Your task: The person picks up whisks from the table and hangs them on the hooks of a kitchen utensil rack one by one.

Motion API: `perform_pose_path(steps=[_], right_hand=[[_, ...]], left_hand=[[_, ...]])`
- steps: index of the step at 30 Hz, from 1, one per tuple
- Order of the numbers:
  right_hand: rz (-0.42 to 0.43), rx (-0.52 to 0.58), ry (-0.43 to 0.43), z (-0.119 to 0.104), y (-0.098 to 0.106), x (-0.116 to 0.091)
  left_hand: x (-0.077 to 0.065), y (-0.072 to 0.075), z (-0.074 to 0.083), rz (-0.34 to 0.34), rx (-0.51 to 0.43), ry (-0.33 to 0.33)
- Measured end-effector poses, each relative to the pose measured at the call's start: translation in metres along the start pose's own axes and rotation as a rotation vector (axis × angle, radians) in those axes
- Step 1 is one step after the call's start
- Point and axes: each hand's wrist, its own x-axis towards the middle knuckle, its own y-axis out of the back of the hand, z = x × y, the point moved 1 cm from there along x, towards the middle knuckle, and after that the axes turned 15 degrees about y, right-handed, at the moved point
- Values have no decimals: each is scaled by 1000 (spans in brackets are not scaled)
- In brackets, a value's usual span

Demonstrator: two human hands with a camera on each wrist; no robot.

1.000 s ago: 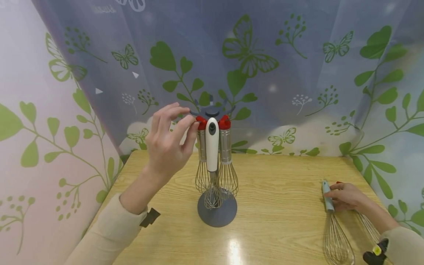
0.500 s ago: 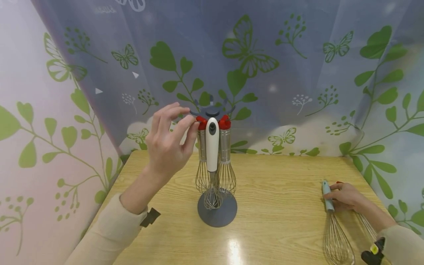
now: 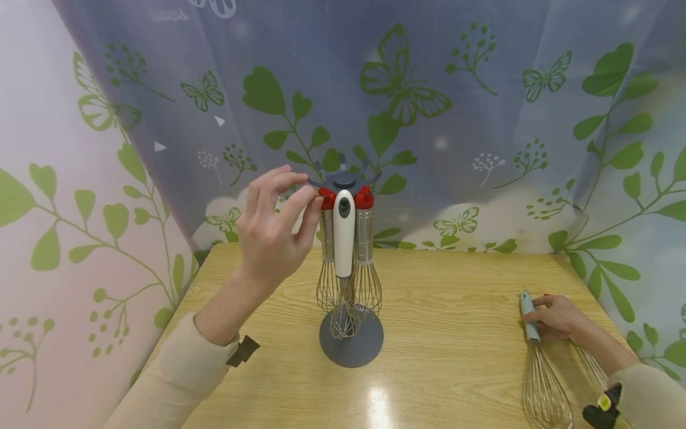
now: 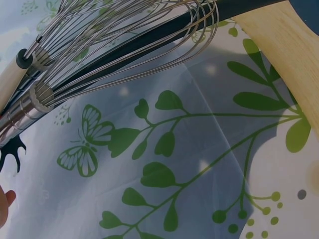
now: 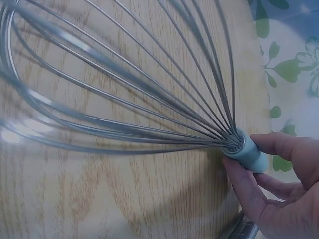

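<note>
On a dark grey stand [image 3: 351,353] hang several whisks: a white-handled whisk [image 3: 344,244] in front, with a red-tipped steel whisk on the left [image 3: 328,235] and another red-tipped whisk on the right [image 3: 364,235]. My left hand [image 3: 276,229] pinches at the red end of the left one, thumb and index fingertip meeting there; the left wrist view shows only a sliver of that hand. At the table's right, my right hand [image 3: 563,319] holds the handle of a light-blue whisk [image 5: 253,155] between thumb and fingers. Its wire loops point toward me.
Partly hidden under my right hand lies another whisk [image 3: 593,364] with a red end. All this stands on a light wooden table [image 3: 450,333]. A leaf-and-butterfly printed curtain [image 3: 482,149] encloses the back and sides.
The right red-tipped whisk on the stand has swung slightly inward. My right hand and the light-blue handle have shifted a touch left. My left hand stays put.
</note>
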Motion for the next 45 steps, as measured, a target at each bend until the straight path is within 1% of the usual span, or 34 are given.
perform_pose_path(steps=[6, 10, 15, 29, 37, 45], right_hand=[[27, -60, 15, -4, 0, -3], [43, -75, 20, -6, 3, -5], [72, -94, 53, -10, 5, -8], [149, -57, 108, -21, 1, -11], [150, -53, 110, -28, -1, -11], [145, -60, 137, -38, -3, -11]], left_hand=[[0, 0, 0, 1, 2, 0], [-1, -1, 0, 5, 4, -2], [0, 0, 0, 5, 5, -3], [-1, 0, 0, -2, 11, 4], [-1, 0, 1, 1, 8, 2], [-1, 0, 1, 6, 3, 4]])
